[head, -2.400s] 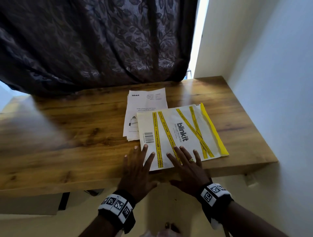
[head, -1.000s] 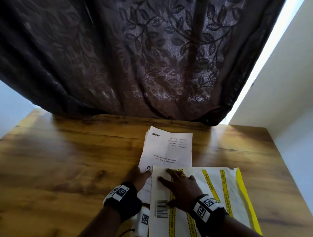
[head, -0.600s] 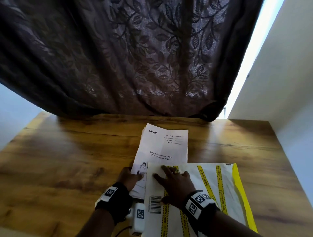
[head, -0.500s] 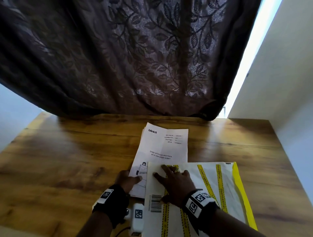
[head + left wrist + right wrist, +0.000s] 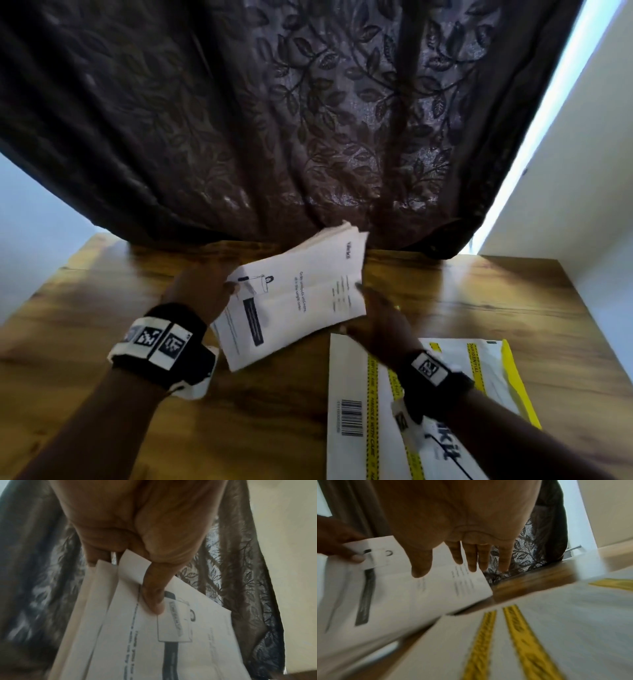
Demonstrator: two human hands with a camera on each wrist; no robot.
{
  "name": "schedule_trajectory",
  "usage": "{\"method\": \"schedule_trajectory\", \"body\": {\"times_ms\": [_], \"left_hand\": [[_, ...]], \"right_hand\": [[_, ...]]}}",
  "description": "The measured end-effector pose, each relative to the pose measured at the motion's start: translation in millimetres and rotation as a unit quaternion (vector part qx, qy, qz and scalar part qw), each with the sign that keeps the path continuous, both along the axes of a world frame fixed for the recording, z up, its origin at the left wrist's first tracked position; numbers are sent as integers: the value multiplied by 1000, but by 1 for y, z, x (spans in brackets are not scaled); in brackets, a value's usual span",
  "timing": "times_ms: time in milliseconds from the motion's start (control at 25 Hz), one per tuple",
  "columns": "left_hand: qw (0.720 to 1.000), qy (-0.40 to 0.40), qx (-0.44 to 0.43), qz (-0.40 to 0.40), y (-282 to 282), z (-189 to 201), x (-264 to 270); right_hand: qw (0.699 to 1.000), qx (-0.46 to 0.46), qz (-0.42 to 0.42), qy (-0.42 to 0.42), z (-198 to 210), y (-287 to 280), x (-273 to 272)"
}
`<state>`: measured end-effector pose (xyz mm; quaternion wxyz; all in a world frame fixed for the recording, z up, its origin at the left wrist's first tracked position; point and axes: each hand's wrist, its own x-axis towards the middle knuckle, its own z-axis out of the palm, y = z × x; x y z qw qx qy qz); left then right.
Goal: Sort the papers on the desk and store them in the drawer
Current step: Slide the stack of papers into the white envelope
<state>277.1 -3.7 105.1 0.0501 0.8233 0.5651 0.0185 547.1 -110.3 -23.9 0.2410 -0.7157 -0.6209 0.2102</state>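
A stack of white printed papers (image 5: 294,294) hangs lifted above the wooden desk (image 5: 102,308), turned sideways. My left hand (image 5: 202,291) pinches its left edge, thumb on top; the left wrist view shows the thumb (image 5: 154,595) pressed on the papers (image 5: 154,642) with fingers underneath. My right hand (image 5: 376,315) reaches with straight fingers to the stack's right edge; in the right wrist view the fingers (image 5: 471,559) lie spread just over the papers (image 5: 393,588). A white envelope with yellow stripes (image 5: 411,394) lies flat on the desk at the front right, also the envelope (image 5: 539,628) below my right hand.
A dark leaf-patterned curtain (image 5: 274,120) hangs over the desk's far edge. A white wall (image 5: 582,171) bounds the desk on the right. Bare wood lies to the left and in front of the papers.
The left hand has lifted the paper stack off the desk and turned it sideways. The right hand has left the striped envelope and moved up to the stack's right edge.
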Motion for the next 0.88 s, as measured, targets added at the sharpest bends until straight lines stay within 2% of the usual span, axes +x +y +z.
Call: {"method": "schedule_trajectory", "body": {"times_ms": [80,120,160,240,280,320,400,440,480,520,560,600,640,720,880], "left_hand": [[998,-7,28,-49,3,16,-16],[996,-10,44,-72,3,21,-21],[994,-6,58,-94,5,23,-29],[991,-19,73,-112,10,19,-44],[989,-44,78,-114,15,14,-52],[988,-73,81,-110,21,6,-59],[984,-143,77,-71,31,-10,-71],[976,-205,65,-28,37,-21,-77],[953,-301,31,29,41,-34,-84],[903,-420,-29,81,43,-47,-89],[838,-523,-101,119,44,-61,-93],[786,-580,-165,137,44,-76,-95],[767,-589,-217,135,43,-91,-96],[777,-563,-265,101,41,-110,-92],[796,-563,-197,108,54,-119,-84]], "right_hand": [[985,65,-60,145,7,39,-1],[967,86,-73,229,10,54,0],[941,89,-77,316,14,65,-1],[866,40,-68,493,16,77,-7],[831,-5,-58,553,16,77,-12],[815,-38,-54,575,12,78,-17],[820,-33,-67,568,2,81,-26],[826,-4,-81,558,-3,82,-30],[837,30,-93,538,-6,84,-34],[844,56,-96,524,-10,84,-37],[849,66,-101,514,-10,82,-40],[849,71,-107,512,-10,80,-42],[850,73,-115,509,-10,77,-44],[853,69,-132,500,-12,79,-42],[877,74,-155,448,-21,93,-41]]}}
